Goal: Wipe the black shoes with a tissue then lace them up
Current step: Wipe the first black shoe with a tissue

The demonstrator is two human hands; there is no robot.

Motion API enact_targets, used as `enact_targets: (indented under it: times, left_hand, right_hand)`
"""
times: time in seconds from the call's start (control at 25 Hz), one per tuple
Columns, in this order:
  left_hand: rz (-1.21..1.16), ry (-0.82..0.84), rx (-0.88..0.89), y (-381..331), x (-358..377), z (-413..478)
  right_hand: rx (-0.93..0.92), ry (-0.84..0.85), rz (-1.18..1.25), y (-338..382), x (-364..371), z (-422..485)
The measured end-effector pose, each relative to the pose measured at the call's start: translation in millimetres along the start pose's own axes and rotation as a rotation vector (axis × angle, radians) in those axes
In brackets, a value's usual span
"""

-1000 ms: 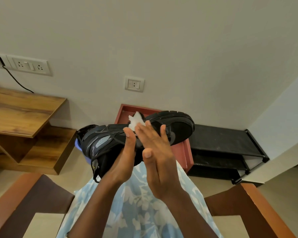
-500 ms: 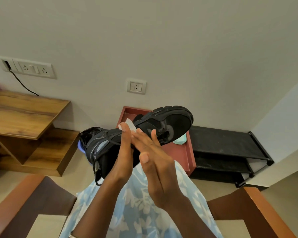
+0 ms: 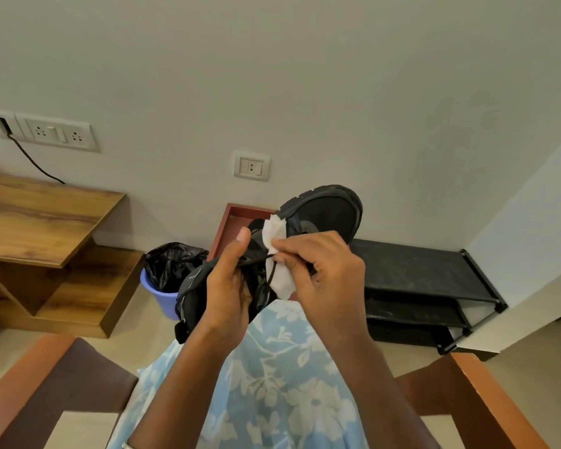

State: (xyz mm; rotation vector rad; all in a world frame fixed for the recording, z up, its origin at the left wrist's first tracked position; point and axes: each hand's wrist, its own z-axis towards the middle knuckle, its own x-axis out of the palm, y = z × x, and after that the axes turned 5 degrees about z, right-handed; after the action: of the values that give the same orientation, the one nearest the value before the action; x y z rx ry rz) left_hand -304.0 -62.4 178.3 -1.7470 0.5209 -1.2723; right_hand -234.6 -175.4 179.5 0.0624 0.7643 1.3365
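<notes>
Left hand [image 3: 227, 286] gripping black shoe [image 3: 331, 212], right hand [image 3: 324, 273] pinching white tissue [image 3: 274, 231], purple bin [image 3: 162, 298] lined with black bag [image 3: 172, 264]

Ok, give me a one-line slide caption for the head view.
Left hand grips the black shoe while the right hand pinches a white tissue against it.

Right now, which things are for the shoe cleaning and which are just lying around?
For the job: black shoe, held by the left hand; tissue, pinched by the right hand; black shoelace.
Just lying about: purple bin, black shoe rack, wooden desk, wall socket.
</notes>
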Motion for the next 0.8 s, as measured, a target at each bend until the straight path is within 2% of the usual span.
enact_targets:
  times: [0.16,0.24,0.36,0.64,0.8]
  left_hand:
    - [-0.033,-0.017,-0.012,-6,1,0]
    - [-0.079,-0.046,-0.025,-8,0,0]
    - [-0.199,-0.099,-0.061,-9,-6,5]
    - [-0.402,0.028,-0.155,-12,1,9]
    - [-0.442,0.049,-0.228,-11,3,17]
  right_hand:
    - [0.035,0.11,-0.023,-1,2,6]
    - [0.031,0.112,-0.005,3,9,-5]
    - [0.052,0.045,0.006,7,16,-29]
    - [0.143,-0.208,-0.018,-21,7,0]
    - [0.154,-0.171,0.106,-1,23,-25]
